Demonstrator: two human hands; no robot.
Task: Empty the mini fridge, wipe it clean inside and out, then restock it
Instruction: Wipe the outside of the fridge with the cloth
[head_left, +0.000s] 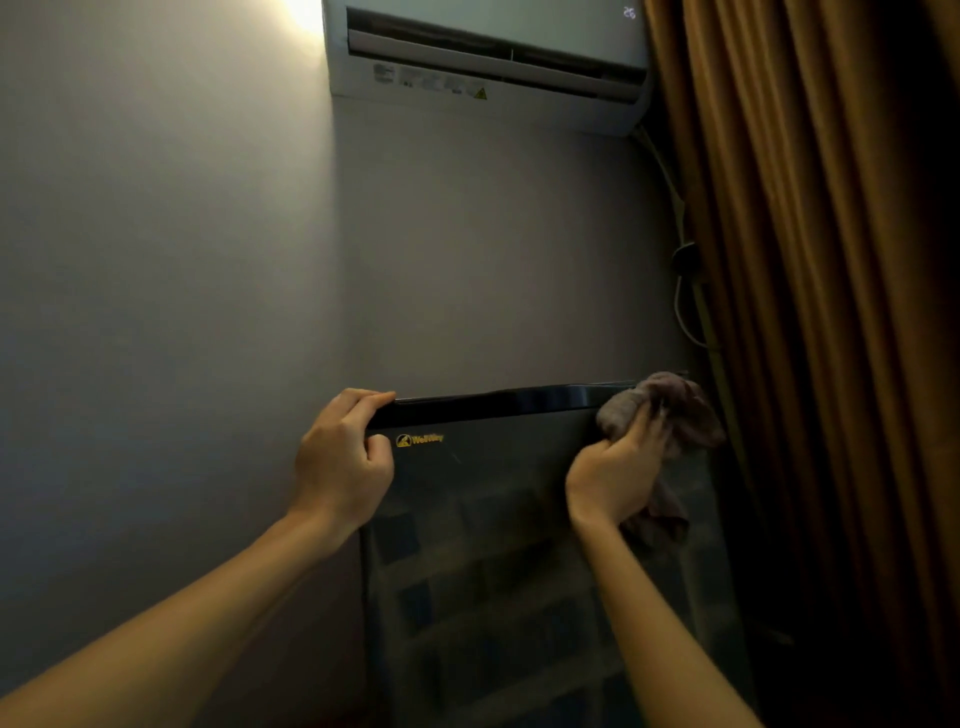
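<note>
The black mini fridge (498, 545) stands against the wall with its glossy door closed and a yellow logo near the top left. My left hand (343, 457) grips the fridge's top left corner, fingers over the top edge. A crumpled greyish-pink cloth (670, 410) is bunched in my right hand (615, 475), pressed against the fridge's top right corner. Part of the cloth hangs down below my palm. The fridge's inside is hidden behind the door.
A white air conditioner (488, 57) is mounted on the wall above. Brown curtains (810, 260) hang close on the right, with a cable (685, 291) running down beside them. Plain grey wall (156, 260) fills the left.
</note>
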